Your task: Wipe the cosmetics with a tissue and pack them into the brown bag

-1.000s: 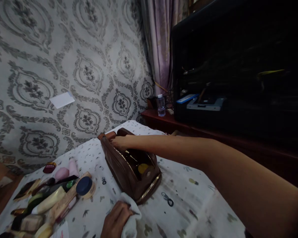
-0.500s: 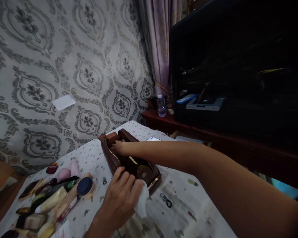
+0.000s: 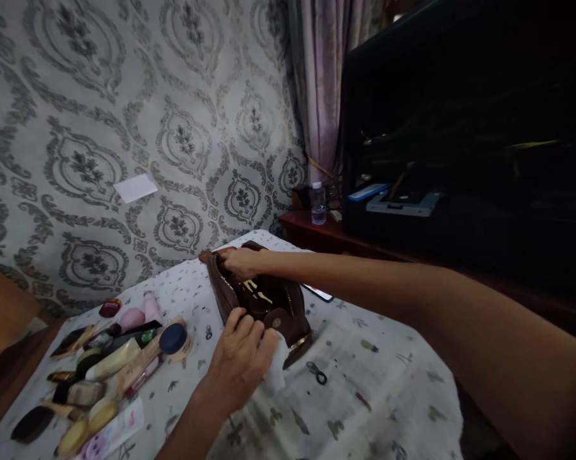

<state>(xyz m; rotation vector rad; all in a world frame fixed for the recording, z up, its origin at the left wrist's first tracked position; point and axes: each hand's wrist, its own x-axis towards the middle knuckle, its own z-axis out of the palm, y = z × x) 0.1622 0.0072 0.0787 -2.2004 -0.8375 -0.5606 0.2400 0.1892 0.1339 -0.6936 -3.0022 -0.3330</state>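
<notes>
A brown zip pouch (image 3: 288, 310) lies open on a table covered with a white patterned cloth (image 3: 364, 390). My right hand (image 3: 240, 260) reaches across and grips the pouch's far end, fingers closed on its edge. My left hand (image 3: 242, 358) rests on the pouch's near side with a white cloth (image 3: 274, 367) pinched under its fingers. Inside the pouch some dark items show, too dim to name.
Several cosmetics tubes, jars and bottles (image 3: 120, 358) lie in a heap at the table's left. A phone (image 3: 319, 292) lies behind the pouch. A dark cabinet (image 3: 460, 147) stands at the right, with a small water bottle (image 3: 318, 203) on its ledge. Patterned wallpaper is behind.
My left hand has come up from the table's near edge with the white cloth and now presses on the pouch. The right hand keeps its hold on the far end.
</notes>
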